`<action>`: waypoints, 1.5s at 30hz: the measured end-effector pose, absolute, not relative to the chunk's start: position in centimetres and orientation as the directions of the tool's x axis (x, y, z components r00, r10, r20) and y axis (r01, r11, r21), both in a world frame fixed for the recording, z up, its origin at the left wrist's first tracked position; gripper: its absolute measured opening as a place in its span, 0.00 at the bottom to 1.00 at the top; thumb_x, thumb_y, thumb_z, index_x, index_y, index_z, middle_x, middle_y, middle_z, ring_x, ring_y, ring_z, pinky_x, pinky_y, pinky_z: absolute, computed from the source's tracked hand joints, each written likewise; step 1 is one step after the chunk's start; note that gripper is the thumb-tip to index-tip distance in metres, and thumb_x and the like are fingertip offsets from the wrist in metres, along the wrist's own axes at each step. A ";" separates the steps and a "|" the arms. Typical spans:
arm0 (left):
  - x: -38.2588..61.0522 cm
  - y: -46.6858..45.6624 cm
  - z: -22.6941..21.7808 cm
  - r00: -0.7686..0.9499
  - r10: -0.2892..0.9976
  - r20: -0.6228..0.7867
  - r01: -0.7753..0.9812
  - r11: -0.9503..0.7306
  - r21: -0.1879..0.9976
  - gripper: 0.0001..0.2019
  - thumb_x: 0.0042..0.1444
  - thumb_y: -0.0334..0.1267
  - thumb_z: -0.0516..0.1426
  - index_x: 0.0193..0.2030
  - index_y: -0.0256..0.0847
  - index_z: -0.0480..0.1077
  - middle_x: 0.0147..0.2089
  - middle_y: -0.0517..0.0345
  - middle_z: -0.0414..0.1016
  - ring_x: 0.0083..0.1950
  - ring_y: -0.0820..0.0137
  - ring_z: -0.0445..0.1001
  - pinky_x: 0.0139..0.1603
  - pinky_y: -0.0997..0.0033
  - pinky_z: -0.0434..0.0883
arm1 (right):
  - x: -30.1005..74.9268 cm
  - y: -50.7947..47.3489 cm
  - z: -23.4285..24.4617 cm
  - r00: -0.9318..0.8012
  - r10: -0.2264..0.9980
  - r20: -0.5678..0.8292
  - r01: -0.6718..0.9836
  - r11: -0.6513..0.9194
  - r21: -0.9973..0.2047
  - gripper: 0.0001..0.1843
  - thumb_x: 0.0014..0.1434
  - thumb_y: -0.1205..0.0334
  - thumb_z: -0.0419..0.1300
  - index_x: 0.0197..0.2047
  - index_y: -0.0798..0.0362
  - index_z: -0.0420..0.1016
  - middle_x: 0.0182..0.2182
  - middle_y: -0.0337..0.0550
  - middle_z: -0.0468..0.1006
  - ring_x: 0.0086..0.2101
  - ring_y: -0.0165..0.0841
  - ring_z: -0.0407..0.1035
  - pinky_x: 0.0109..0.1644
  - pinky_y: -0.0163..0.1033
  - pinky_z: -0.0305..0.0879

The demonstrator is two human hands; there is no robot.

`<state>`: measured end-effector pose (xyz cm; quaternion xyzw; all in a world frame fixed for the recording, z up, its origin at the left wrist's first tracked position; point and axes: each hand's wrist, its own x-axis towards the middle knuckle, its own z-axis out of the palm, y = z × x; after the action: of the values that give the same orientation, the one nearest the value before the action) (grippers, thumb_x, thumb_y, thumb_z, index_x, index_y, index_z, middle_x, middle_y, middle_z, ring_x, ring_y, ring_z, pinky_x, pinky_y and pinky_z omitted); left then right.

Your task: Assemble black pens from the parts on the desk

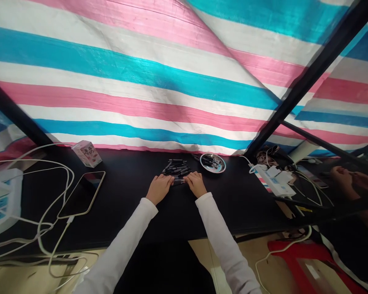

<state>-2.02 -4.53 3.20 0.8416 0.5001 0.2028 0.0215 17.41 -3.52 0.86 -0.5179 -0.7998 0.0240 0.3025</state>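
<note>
My left hand (160, 188) and my right hand (196, 183) face each other at the near side of a loose pile of black pens (176, 168). A dark pen with a greyish barrel (179, 180) lies level between them, its two ends at my fingertips. Both hands have their fingers closed on it. The fingers partly hide the pen's ends and some of the pile. Just right of the pile stands a round, shiny metal bowl (223, 168) with several black pens (213, 162) in it.
A charging phone (83, 194), a small pink box (87, 154) and a white power strip (3, 204) with cables lie left on the black table (122, 220). Another power strip (276, 181) lies right. Beyond the black frame, another person's hands (355, 179) show. Striped sheeting (153, 98) hangs behind.
</note>
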 end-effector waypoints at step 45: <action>-1.5 -3.7 1.0 0.398 0.820 0.412 0.841 -0.505 0.193 0.09 0.60 0.40 0.51 0.45 0.44 0.68 0.42 0.50 0.66 0.45 0.59 0.63 0.43 0.61 0.60 | 18.2 -3.1 0.9 -0.119 0.855 0.505 0.777 0.397 -0.488 0.10 0.61 0.55 0.53 0.38 0.50 0.72 0.33 0.41 0.75 0.37 0.34 0.66 0.45 0.40 0.51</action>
<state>-1.47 -3.70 1.00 0.8357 0.4970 0.2326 -0.0230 18.18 -3.13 0.87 -0.5468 -0.7462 0.0514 0.3763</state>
